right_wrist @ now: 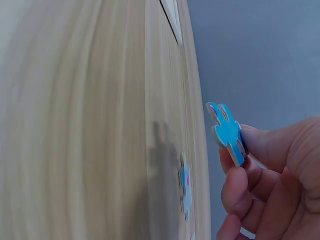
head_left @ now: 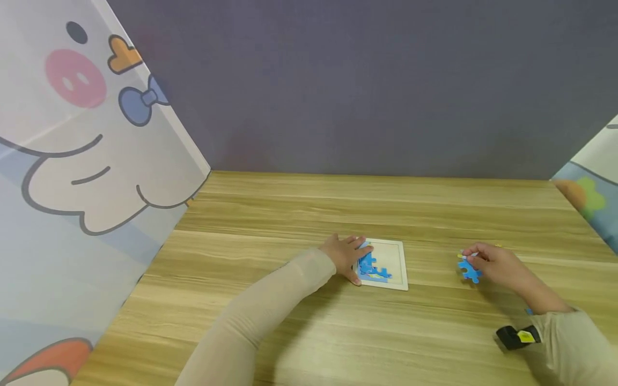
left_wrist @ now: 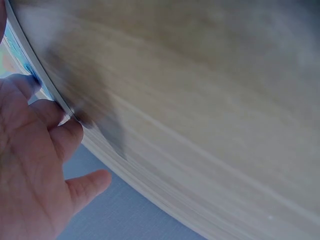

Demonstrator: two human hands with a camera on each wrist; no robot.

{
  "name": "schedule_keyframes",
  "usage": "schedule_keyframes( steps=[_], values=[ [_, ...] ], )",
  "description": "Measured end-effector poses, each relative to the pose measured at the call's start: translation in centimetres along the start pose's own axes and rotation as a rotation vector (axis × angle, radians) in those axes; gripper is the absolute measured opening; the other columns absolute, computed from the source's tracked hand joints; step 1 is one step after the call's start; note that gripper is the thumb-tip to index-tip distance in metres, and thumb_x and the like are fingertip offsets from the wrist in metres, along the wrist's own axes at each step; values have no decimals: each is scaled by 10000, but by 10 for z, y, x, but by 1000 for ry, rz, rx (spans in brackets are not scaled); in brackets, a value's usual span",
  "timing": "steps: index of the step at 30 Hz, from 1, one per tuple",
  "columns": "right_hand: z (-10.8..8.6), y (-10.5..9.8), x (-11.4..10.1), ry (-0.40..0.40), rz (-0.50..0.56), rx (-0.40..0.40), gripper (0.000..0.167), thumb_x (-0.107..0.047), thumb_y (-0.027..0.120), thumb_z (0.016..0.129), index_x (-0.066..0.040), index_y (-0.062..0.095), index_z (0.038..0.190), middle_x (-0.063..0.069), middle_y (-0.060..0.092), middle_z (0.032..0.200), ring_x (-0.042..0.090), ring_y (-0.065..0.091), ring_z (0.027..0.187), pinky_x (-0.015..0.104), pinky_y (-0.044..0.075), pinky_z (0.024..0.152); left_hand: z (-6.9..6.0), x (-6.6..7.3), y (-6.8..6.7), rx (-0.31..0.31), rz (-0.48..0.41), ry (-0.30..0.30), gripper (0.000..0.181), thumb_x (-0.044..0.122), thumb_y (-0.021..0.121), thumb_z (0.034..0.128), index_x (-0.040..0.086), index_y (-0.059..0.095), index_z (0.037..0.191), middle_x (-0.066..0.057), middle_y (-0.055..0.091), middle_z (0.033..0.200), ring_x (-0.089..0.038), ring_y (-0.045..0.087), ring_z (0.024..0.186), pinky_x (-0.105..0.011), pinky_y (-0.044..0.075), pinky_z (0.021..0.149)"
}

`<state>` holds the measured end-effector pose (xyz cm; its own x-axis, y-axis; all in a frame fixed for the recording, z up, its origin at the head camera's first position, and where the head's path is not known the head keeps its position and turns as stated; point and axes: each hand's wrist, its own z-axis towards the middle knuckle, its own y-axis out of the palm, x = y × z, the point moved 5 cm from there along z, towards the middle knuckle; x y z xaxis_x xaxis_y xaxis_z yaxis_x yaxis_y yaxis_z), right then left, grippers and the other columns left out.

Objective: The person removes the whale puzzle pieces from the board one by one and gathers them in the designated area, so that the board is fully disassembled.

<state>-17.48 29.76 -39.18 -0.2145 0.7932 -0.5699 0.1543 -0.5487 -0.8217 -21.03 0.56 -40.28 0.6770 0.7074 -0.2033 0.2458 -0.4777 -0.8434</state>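
Observation:
A square puzzle tray point(head_left: 403, 265) with a pale frame lies on the table. Blue puzzle pieces point(head_left: 369, 268) fill its left and lower part, and its upper right shows bare board. My left hand point(head_left: 341, 256) rests on the tray's left edge with fingers spread; in the left wrist view its fingertips touch the tray rim point(left_wrist: 47, 80). Right of the tray, my right hand point(head_left: 499, 268) pinches a blue puzzle piece point(head_left: 470, 272) between thumb and fingers. The right wrist view has this blue piece point(right_wrist: 229, 131) held above the tabletop.
In the right wrist view a loose puzzle piece point(right_wrist: 186, 187) lies on the wooden table point(head_left: 314, 214). Part of another blue piece point(head_left: 529, 311) shows beside the right forearm. A grey panel point(head_left: 362, 91) stands behind the table, with a cartoon-printed panel point(head_left: 111, 177) at left.

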Motion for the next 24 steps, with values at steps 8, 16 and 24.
schedule_keyframes(
  steps=[8,16,24],
  values=[
    [-3,-6,15,22,37,-37,163,-5,473,989,98,581,1052,6,567,757,16,505,648,250,486,560,0,-6,2,-14,-11,-9,932,688,516,820,338,53,1549,86,-4,1605,-85,69,1449,-393,200,1140],
    [-10,-13,29,-92,102,-15,116,66,475,957,113,581,946,-147,527,705,22,440,566,246,397,488,-2,-6,1,-20,-33,-10,936,671,530,818,331,56,1550,81,-11,1605,-89,58,1450,-400,200,1140],
    [-12,-14,35,30,110,-85,157,28,471,967,153,566,983,-72,560,748,34,466,604,252,430,535,-2,-6,0,-21,-57,-4,926,657,534,825,338,54,1549,88,-20,1605,-83,45,1450,-416,199,1139]
  ],
)
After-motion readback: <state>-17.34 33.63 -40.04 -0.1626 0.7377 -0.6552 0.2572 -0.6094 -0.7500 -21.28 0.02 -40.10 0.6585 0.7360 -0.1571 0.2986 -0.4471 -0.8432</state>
